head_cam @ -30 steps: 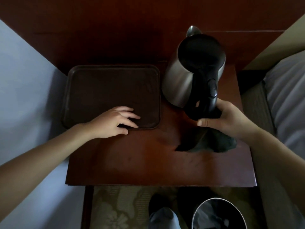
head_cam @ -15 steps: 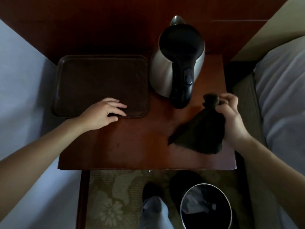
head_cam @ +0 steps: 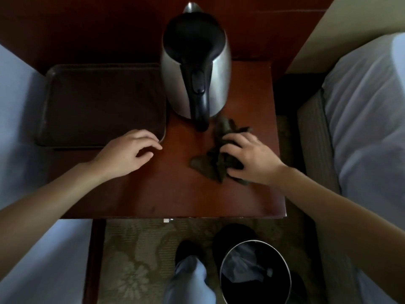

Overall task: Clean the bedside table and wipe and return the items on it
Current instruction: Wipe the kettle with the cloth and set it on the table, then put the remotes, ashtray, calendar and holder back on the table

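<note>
A steel kettle (head_cam: 219, 69) with a black handle and open top stands at the back of the dark red bedside table (head_cam: 166, 194). To its left lies an empty dark brown tray (head_cam: 100, 106). My right hand (head_cam: 249, 156) presses a crumpled dark cloth (head_cam: 210, 163) flat on the table just in front of the kettle's handle. My left hand (head_cam: 129, 152) rests with fingers spread at the tray's near right corner, holding nothing.
A round bin (head_cam: 256, 273) with a dark liner stands on the patterned carpet below the table's front edge, next to my leg and shoe (head_cam: 188, 275). A bed with white sheets (head_cam: 363, 119) is at the right. A pale wall is at the left.
My right hand let go of the kettle's handle, lifted the cloth by its top, then brought it down onto the table. My left hand slid from the tray's inside to its corner.
</note>
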